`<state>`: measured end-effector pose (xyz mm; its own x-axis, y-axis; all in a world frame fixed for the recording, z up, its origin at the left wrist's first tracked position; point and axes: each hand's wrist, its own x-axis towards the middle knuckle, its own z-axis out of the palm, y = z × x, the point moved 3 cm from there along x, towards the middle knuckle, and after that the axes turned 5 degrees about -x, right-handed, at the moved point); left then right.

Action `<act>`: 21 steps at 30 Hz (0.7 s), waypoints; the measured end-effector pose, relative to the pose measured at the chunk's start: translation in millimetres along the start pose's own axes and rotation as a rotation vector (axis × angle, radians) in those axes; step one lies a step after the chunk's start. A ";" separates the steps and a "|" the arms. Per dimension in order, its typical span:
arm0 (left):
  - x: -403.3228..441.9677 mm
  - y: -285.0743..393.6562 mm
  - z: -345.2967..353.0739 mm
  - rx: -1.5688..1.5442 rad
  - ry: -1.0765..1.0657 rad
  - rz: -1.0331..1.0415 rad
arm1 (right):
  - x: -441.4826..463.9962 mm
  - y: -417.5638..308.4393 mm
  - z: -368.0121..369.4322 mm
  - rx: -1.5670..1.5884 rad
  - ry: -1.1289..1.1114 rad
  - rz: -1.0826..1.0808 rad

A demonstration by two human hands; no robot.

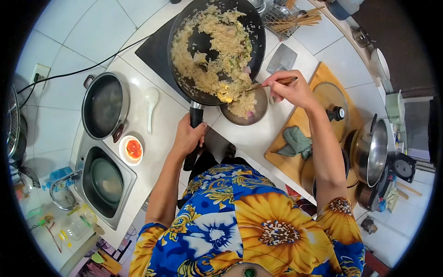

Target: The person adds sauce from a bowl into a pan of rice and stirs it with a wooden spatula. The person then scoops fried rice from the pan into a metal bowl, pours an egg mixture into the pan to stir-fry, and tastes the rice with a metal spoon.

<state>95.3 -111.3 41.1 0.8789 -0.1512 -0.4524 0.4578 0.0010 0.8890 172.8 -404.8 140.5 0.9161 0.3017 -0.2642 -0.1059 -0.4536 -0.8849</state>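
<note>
My left hand (188, 135) is wrapped round the black handle of a frying pan (203, 94). Fried rice (207, 64) with bits of egg and onion covers much of the pan, which reaches over the edge of a metal bowl (263, 108). Some rice lies in that bowl too. Between the fingers of my right hand (293, 90) is a wooden-handled utensil (287, 81); its tip is among the rice at the pan's rim, and its working end is too covered to make out.
Left of the pan are a dark pot (105, 106), a white spoon (150, 108), a small bowl of red sauce (131, 150) and a sink (129, 180). To the right, a cleaver (282, 59) lies near a wooden board (277, 147) bearing a glass lid (330, 99) and green cloth (296, 141).
</note>
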 end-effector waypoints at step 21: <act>3.0 4.6 3.6 -0.034 -0.026 0.009 | 44.5 -7.3 43.4 0.099 -0.078 -0.165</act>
<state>99.6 -115.3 44.0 0.8796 -0.1769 -0.4416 0.4542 0.0360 0.8902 197.6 -351.8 118.5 0.8919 0.4308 -0.1375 0.0027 -0.3092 -0.9510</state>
